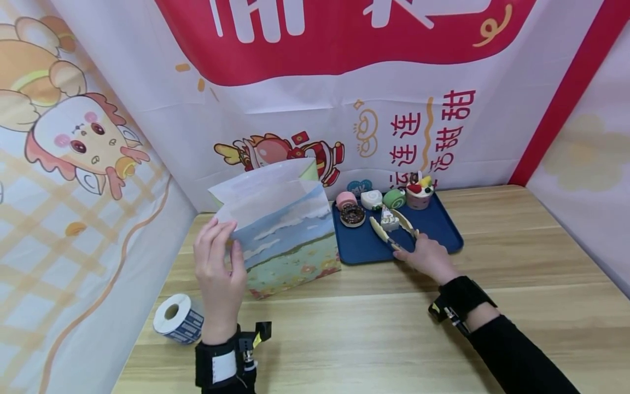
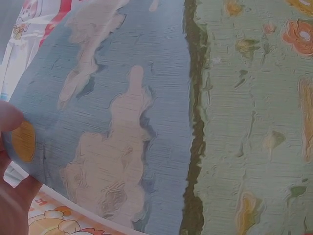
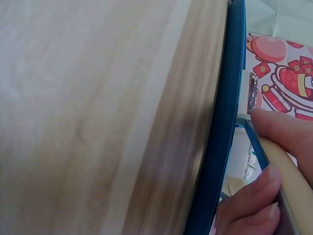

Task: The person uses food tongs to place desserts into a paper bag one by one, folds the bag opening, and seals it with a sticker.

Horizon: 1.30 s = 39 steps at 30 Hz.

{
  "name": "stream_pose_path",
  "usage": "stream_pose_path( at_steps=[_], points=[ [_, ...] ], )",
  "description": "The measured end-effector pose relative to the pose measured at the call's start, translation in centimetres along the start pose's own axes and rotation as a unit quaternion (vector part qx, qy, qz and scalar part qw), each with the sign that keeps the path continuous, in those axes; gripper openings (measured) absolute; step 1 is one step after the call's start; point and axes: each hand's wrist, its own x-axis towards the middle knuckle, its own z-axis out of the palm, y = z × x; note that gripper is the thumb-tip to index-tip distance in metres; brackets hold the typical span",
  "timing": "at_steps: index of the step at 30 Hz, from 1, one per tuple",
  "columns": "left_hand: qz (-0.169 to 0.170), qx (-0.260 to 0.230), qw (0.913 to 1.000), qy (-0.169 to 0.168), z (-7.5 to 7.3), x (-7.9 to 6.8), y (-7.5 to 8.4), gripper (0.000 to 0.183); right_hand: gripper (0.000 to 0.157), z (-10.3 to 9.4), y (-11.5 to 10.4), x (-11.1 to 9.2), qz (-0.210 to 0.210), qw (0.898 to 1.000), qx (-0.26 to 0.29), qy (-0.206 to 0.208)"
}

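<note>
I see one label roll [image 1: 176, 320] at eight o'clock from one paper bag [image 1: 290, 232], which the left hand [image 1: 220, 273] pinches. At three, the right hand [image 1: 429, 257] clasps one pair of tongs [image 1: 379, 232] astride one cake slice [image 1: 389, 221], contact unclear, on one tray [image 1: 445, 227] with five more sweets [image 1: 395, 198].

My right hand [image 1: 429, 257] could pass over the counter [image 1: 354, 339] in front and right of the tray [image 1: 361, 253]. Leftward, the bag [image 1: 295, 235] stood in the way; at the back, the cup [image 1: 418, 201] and the cloth [image 1: 285, 104] did. The roll [image 1: 179, 320] sat close by my left hand [image 1: 220, 268].
</note>
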Motion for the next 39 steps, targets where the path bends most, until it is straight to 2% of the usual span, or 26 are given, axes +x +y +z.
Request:
stream_pose_path(
  at_steps=[15,24,30,39],
  points=[
    [0.001,-0.005,1.0000,-0.006,0.0,-0.1,-0.1,0.029,0.081,0.4,0.4,0.1,-0.022,1.000,-0.014,0.000],
    [-0.002,-0.004,0.9999,-0.014,-0.1,-0.1,-0.2,0.028,0.084,0.4,0.4,0.1,-0.015,1.000,-0.008,-0.007],
    [0.002,-0.006,1.0000,-0.008,0.0,-0.1,-0.3,0.028,0.082,0.0,0.2,-0.3,-0.020,1.000,-0.002,0.008],
    [0.006,-0.005,1.0000,0.001,0.1,0.0,-0.3,0.028,0.071,-1.2,-1.1,-1.2,-0.046,0.998,0.017,0.028]
  ],
)
